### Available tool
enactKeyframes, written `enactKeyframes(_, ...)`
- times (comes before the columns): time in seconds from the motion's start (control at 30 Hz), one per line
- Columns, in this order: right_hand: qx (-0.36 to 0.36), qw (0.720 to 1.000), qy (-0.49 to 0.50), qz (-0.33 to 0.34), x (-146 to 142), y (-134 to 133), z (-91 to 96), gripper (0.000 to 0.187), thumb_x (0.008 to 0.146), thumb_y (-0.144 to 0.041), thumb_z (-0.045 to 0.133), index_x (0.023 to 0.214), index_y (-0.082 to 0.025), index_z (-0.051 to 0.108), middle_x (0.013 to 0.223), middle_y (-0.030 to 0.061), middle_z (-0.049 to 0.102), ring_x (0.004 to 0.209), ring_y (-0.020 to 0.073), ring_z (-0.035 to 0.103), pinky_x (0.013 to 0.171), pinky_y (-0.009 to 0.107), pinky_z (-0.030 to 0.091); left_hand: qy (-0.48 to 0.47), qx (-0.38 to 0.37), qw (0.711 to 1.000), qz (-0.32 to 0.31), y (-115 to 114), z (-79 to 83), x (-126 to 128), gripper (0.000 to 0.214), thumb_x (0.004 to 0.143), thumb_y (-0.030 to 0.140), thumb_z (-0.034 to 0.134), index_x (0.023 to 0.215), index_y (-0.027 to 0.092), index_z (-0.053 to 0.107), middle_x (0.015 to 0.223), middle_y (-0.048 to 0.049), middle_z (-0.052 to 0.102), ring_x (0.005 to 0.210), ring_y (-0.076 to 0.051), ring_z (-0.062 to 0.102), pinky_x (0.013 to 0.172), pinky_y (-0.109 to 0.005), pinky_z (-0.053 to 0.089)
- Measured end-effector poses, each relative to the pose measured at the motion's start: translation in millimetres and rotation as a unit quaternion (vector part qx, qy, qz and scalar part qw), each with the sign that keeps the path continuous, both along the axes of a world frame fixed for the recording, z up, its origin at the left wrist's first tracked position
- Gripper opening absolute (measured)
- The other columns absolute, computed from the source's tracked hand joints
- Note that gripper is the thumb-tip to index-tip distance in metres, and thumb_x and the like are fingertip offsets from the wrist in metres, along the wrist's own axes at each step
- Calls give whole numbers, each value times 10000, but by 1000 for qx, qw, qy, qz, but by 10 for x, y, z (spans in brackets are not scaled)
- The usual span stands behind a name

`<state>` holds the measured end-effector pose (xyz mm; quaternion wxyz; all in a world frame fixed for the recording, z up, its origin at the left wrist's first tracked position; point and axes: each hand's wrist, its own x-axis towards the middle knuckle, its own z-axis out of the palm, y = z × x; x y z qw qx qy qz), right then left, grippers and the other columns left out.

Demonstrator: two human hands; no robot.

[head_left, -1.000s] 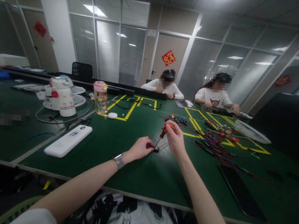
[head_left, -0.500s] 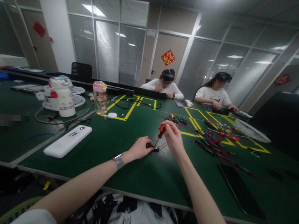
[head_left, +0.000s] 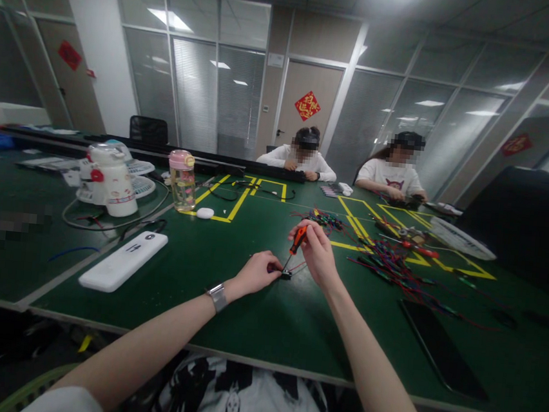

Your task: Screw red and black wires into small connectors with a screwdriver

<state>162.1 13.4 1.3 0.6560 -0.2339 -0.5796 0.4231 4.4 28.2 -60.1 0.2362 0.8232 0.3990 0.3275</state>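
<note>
Held upright at a slight tilt, a screwdriver [head_left: 297, 240] with an orange and black handle is in the fingers of my right hand [head_left: 317, 252]. Its thin shaft points down to a small dark part [head_left: 286, 275] with thin wires, lying on the green table [head_left: 225, 318]. My left hand [head_left: 261, 271] rests on the table, thumb and fingers pinched at the left side of that small part. Fine detail of the part is too small to make out.
Right of my hands lie a heap of red and blue wires [head_left: 394, 272] and a black phone [head_left: 440, 348]. A white power bank [head_left: 124, 260], a white bottle [head_left: 116, 181] and a pink-lidded bottle [head_left: 182, 181] stand or lie left. Two people sit across the table.
My hands, the screwdriver and the small part keep nearly the same place. Across the table, the right-hand person has drawn their hands closer together.
</note>
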Motion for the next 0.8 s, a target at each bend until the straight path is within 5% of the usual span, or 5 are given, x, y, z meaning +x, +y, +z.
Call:
enactKeyframes(0.17,-3,1000,-11,-24,21,24,-60,188,780,-404,688,886,-250,664,837,1,623,788,154,586,726,288,488,-1,-1,1000,1,-8,12,1,136,768,223,629,839,158,725,857,-52,645,773,-168,614,744,-279,492)
enactKeyframes(0.43,-8,1000,-3,28,-10,-22,14,205,864,-423,581,961,-248,626,818,13,636,761,156,598,715,292,489,3,-4,1000,2,-16,27,1,136,761,195,627,843,157,729,862,-56,642,770,-162,614,752,-274,496)
enactKeyframes(0.8,30,997,-54,-56,28,4,-51,149,832,-360,634,911,-234,637,762,-8,591,702,132,538,603,234,451,0,-1,1000,1,-3,9,2,124,774,212,629,839,159,721,856,-49,637,762,-157,612,727,-264,492)
